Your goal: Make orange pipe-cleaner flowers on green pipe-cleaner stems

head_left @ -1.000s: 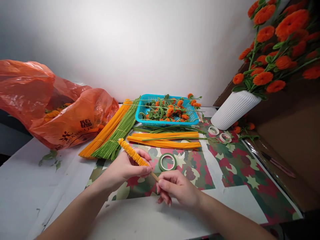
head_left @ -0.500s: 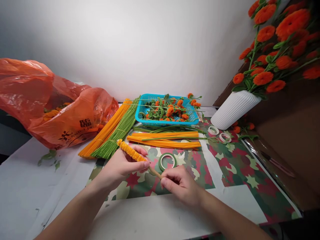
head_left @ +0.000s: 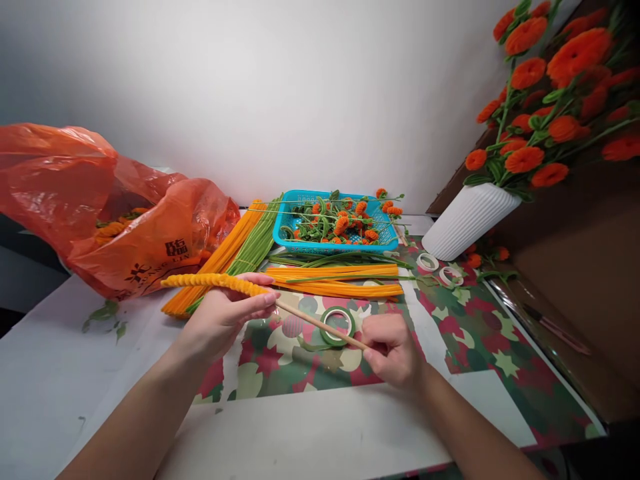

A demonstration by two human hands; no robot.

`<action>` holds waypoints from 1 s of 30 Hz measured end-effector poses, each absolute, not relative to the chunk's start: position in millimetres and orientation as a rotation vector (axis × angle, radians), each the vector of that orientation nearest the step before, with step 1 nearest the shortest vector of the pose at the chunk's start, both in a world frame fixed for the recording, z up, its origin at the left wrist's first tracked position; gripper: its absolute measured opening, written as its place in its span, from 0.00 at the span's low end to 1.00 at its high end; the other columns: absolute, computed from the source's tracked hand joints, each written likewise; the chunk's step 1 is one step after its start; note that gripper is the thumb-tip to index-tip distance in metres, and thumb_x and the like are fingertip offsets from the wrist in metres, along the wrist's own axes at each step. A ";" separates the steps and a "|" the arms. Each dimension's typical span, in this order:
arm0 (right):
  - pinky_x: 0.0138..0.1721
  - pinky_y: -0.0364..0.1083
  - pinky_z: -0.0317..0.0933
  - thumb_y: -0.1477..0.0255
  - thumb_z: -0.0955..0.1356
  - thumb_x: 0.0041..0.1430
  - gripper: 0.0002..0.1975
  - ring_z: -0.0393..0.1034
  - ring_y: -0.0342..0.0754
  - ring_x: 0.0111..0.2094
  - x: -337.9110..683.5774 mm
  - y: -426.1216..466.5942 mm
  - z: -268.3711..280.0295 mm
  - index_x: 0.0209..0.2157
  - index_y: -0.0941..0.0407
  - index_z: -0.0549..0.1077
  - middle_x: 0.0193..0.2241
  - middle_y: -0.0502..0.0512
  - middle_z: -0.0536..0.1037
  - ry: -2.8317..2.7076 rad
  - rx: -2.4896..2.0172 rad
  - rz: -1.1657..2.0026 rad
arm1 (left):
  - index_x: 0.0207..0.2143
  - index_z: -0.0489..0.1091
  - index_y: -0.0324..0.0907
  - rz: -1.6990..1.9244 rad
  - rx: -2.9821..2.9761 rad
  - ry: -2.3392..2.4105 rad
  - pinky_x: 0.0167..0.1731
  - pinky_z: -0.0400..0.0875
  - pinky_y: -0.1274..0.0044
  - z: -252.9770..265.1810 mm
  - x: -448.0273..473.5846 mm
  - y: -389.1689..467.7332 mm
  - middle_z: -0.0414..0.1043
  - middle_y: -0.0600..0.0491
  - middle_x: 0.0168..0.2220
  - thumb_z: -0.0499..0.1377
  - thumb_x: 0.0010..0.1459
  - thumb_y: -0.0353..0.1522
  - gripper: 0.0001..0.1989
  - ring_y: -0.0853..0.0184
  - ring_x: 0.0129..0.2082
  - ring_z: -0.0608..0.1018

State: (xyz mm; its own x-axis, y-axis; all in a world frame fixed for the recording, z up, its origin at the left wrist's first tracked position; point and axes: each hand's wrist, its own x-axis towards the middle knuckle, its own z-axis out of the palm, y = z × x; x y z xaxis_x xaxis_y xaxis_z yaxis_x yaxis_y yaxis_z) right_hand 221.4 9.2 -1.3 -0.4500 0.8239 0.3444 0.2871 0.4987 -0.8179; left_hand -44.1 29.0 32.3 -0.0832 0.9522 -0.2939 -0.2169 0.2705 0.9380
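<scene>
My left hand (head_left: 225, 310) is closed around a coiled yellow-orange pipe cleaner (head_left: 205, 281), whose free end sticks out to the left over the bundles. From the coil's right end a thin wooden stick (head_left: 320, 324) slants down to the right. Its far end is pinched in my right hand (head_left: 393, 350), with the fingers curled in. A roll of green tape (head_left: 325, 327) lies on the table just behind the stick. Whether the stick's tip is still inside the coil is hidden by my left fingers.
Orange pipe cleaners (head_left: 235, 237) and green pipe cleaners (head_left: 257, 243) lie bundled beside an orange plastic bag (head_left: 150, 243). A blue basket (head_left: 277, 223) holds small flowers. Loose orange pipe cleaners (head_left: 330, 272) lie before it. A white vase (head_left: 467, 220) with flowers and white tape rolls (head_left: 427, 262) stand right.
My hands have moved apart, the right one rightward with the stick, the left one leftward. Much more bare stick shows, and the coil now extends further left.
</scene>
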 end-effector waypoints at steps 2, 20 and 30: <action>0.20 0.44 0.44 0.73 0.60 0.43 0.11 0.48 0.42 0.16 227.6 14.1 2.1 0.13 0.53 0.54 0.12 0.46 0.53 -1.970 -0.932 0.839 | 0.30 0.73 0.40 1.236 0.756 1.270 0.25 0.74 0.81 33.0 -46.4 31.3 0.73 0.56 0.24 0.74 0.34 0.29 0.18 0.70 0.24 0.76; 0.53 0.56 0.55 0.69 0.61 0.62 0.14 0.60 0.57 0.53 222.9 45.1 -14.3 0.44 0.57 0.73 0.51 0.62 0.70 -2.033 -1.470 0.115 | 0.28 0.70 0.37 1.015 0.836 1.166 0.12 0.57 0.86 18.5 -12.2 17.4 0.69 0.55 0.22 0.65 0.47 0.48 0.22 0.78 0.14 0.61; 0.63 0.67 0.35 0.64 0.58 0.66 0.22 0.45 0.58 0.66 208.4 41.8 -21.5 0.57 0.56 0.65 0.62 0.59 0.61 -2.306 -1.528 0.270 | 0.32 0.70 0.38 1.073 0.669 1.098 0.11 0.49 0.89 13.2 -4.0 13.7 0.57 0.62 0.20 0.66 0.45 0.46 0.21 0.80 0.15 0.55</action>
State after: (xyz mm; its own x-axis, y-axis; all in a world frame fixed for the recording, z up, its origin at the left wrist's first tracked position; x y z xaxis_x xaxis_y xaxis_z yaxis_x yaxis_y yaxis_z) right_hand 208.4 41.8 -21.5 -0.3504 0.9171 0.1904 0.8483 0.3969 -0.3506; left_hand -4.0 13.7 13.2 0.0724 0.9263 -0.3697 -0.3478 0.3708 0.8611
